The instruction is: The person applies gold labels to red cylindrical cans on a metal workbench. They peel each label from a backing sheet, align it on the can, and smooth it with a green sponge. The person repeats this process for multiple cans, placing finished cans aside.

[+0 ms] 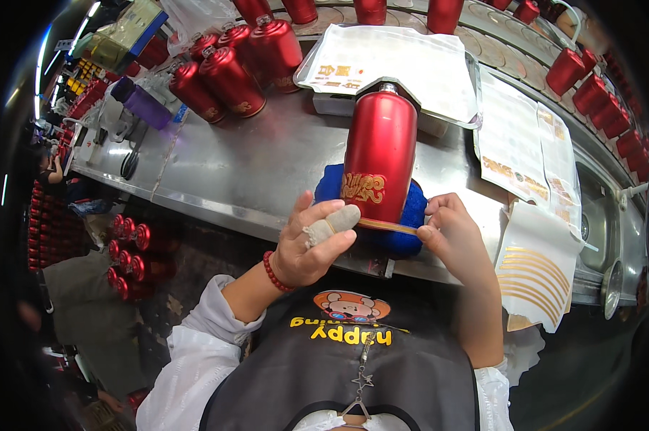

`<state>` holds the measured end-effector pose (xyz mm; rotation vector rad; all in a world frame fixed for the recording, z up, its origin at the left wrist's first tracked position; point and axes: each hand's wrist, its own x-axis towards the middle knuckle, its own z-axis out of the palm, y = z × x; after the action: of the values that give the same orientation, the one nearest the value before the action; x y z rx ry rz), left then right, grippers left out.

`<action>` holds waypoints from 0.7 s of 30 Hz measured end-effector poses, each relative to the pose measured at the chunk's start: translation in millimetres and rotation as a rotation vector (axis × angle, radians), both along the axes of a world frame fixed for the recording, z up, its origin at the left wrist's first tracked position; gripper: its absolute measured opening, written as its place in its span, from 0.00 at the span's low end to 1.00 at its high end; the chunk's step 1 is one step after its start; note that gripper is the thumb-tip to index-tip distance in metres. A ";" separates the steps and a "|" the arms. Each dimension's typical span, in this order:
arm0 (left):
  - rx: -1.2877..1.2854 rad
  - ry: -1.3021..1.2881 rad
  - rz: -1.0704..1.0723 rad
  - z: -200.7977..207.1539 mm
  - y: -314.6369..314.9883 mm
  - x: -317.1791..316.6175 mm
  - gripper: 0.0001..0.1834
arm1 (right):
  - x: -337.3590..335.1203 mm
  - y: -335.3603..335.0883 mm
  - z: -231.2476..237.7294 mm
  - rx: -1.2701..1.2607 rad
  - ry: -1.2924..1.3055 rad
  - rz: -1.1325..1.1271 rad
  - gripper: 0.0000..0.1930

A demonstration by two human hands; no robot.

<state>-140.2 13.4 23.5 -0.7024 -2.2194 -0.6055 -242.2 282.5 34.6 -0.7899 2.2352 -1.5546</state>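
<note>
A glossy red bottle [382, 147] with gold lettering near its base lies with its neck away from me, on a blue cloth [415, 208]. Across its base runs a thin gold decal strip [389, 226]. My left hand [311, 237] holds the strip's left end against the bottle's edge, with a pale cloth cover on one finger and the thumb just below. At the strip's other end, right of the bottle, my right hand [453, 233] pinches it between thumb and fingers. A dark angular rest [409, 93] supports the bottle's neck end.
Decal sheets lie on a tray [476, 86] beyond the bottle and more sheets [515, 144] to its right. A sheet of curved gold strips [532, 276] hangs over the front edge. Red bottles [231, 79] and a purple bottle [141, 100] stand left; a sink [604, 208] is right.
</note>
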 end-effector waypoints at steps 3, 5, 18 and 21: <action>-0.106 0.044 -0.003 3.3 -0.3 1.2 0.15 | 2.9 -0.2 -4.6 -0.039 -0.019 -0.012 0.12; -0.181 0.062 -0.031 11.3 0.1 -3.4 0.13 | 3.3 -1.0 -5.0 -0.058 -0.029 -0.013 0.12; -0.078 -0.038 0.004 19.1 20.1 -35.5 0.27 | 2.7 -7.7 -0.4 -0.060 -0.024 0.001 0.13; 0.066 -0.052 0.002 12.5 14.9 -26.2 0.29 | 3.7 -13.1 4.9 -0.044 -0.002 0.018 0.15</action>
<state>-166.4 28.3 36.1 -0.6576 -2.2364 -0.7000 -238.5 269.5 39.5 -0.8181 2.1940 -1.6000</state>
